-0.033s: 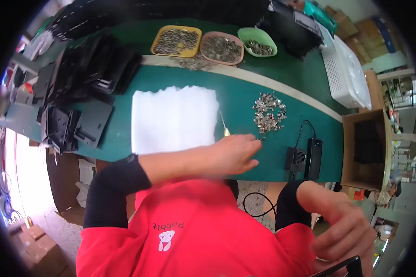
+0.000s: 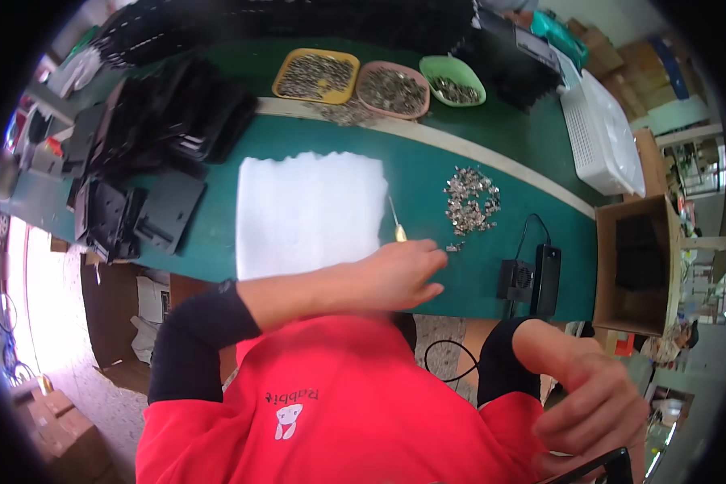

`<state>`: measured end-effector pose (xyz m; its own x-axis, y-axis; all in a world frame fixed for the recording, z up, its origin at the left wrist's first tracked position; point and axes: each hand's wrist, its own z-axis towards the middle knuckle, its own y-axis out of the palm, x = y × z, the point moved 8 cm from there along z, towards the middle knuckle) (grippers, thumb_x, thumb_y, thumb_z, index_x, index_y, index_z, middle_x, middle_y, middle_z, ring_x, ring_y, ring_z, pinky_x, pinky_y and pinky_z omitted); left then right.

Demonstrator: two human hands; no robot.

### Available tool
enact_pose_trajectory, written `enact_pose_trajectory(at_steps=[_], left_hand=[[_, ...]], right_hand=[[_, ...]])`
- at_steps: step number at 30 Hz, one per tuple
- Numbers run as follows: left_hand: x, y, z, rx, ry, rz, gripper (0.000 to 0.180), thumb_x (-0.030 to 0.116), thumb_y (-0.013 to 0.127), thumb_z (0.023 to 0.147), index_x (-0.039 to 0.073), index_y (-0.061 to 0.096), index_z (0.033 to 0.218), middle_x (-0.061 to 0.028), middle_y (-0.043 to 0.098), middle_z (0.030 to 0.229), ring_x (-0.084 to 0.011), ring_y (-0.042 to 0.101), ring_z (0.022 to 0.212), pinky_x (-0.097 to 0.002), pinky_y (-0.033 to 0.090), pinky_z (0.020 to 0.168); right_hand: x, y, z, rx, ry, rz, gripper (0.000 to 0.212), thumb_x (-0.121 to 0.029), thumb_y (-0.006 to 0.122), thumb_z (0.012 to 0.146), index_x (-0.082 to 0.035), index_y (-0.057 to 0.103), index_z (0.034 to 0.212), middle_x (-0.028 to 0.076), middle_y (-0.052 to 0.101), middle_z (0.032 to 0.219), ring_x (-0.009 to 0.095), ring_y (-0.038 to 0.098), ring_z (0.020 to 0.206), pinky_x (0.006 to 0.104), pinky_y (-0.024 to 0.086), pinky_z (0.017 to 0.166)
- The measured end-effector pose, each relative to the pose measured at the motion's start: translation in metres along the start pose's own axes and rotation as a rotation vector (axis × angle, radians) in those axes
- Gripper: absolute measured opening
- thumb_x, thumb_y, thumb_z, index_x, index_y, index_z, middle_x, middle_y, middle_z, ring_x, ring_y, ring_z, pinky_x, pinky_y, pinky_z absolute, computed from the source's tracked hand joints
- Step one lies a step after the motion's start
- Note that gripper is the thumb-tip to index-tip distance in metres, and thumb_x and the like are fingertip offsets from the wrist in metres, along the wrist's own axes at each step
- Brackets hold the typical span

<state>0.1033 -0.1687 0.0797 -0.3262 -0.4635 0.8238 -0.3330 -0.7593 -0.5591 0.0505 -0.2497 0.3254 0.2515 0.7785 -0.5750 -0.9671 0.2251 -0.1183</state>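
Observation:
My left hand (image 2: 411, 274) reaches across the front of the green table, thumb apart from the bent fingers; nothing shows in it. Just beyond its fingers lie a few small metal pieces (image 2: 456, 247), beside a loose pile of silvery metal clips or fittings (image 2: 471, 200). A thin-shafted tool with a pale yellow handle (image 2: 401, 233), like a screwdriver, rests behind the hand. It lies by the right edge of a white foam sheet (image 2: 310, 214). My right hand (image 2: 597, 411) is raised at the lower right, fingers loosely bent and apart, close to a black frame edge (image 2: 613, 464).
Yellow (image 2: 355, 81), pink (image 2: 419, 110) and green (image 2: 477, 71) trays of small metal parts stand at the back. Black plastic housings (image 2: 169, 211) stack at left. A black corded device (image 2: 547, 278), open carton (image 2: 605, 266) and white basket (image 2: 585, 153) are at right.
My left hand has drawn slightly left, away from the small metal pieces, which now show more plainly. The view has shifted a little; my right hand stays raised in much the same place.

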Motion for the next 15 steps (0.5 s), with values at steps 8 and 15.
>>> enact_pose_trajectory(at_steps=[8,15], left_hand=[[-0.054,-0.082,-0.163,0.628,-0.216,-0.058,0.02,0.015,0.068,0.088,0.001,0.068,0.103,-0.0134,0.066,0.093,-0.0268,0.064,0.081,-0.0356,0.053,0.071],[-0.093,-0.145,-0.255,0.878,-0.377,0.396,0.014,0.009,0.069,0.084,0.002,0.069,0.096,-0.0115,0.064,0.088,-0.0281,0.062,0.081,-0.0379,0.051,0.07]], right_hand=[[-0.006,0.076,0.019,-0.027,-0.115,0.066,0.026,-0.013,0.06,0.083,-0.021,0.061,0.107,-0.001,0.041,0.055,0.012,0.034,0.041,0.0294,0.036,0.044],[0.024,0.081,0.024,-0.048,-0.155,0.287,0.026,-0.024,0.06,0.092,-0.032,0.06,0.117,-0.002,0.043,0.055,0.012,0.04,0.042,0.0279,0.036,0.045]])
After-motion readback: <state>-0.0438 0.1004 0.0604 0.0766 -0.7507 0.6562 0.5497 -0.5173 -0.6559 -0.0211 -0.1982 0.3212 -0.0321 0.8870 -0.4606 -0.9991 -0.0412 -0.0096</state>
